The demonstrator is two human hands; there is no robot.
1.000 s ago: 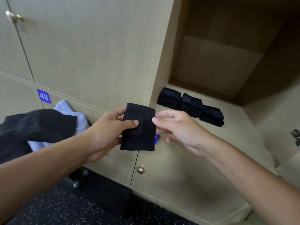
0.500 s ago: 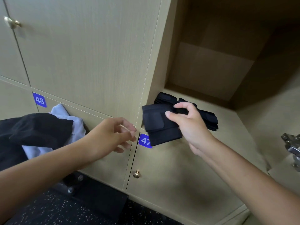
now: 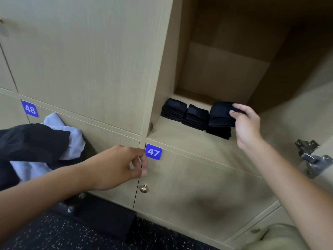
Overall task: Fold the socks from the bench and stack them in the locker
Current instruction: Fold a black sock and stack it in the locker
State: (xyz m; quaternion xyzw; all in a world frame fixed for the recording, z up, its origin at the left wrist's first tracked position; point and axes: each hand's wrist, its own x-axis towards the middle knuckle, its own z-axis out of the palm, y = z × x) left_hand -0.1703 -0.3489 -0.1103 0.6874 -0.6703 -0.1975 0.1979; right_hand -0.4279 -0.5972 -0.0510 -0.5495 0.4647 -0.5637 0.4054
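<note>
Black and pale blue clothes (image 3: 41,141) lie in a heap at the far left, under a blue tag (image 3: 30,109) that says 48. Next comes the left hand (image 3: 119,166), low in front of the shut doors. Its fingers are loosely curled and it holds nothing; the fingertips sit just beside a blue tag (image 3: 153,152) that says 47. A small gold knob (image 3: 144,188) is on the door below that tag. Up and to the right is the open locker (image 3: 180,139), made of light wood. Three piles of folded black socks sit in a row on its floor: one pile (image 3: 173,110) at the left, a second pile (image 3: 195,118) touching it, and a third pile (image 3: 219,132) at the right. The right hand (image 3: 246,123) pinches a folded sock (image 3: 221,114) by its right edge, thumb on top. This sock is over the third pile; I cannot tell if it rests on it. A metal hinge (image 3: 312,157) shows at the far right.
</note>
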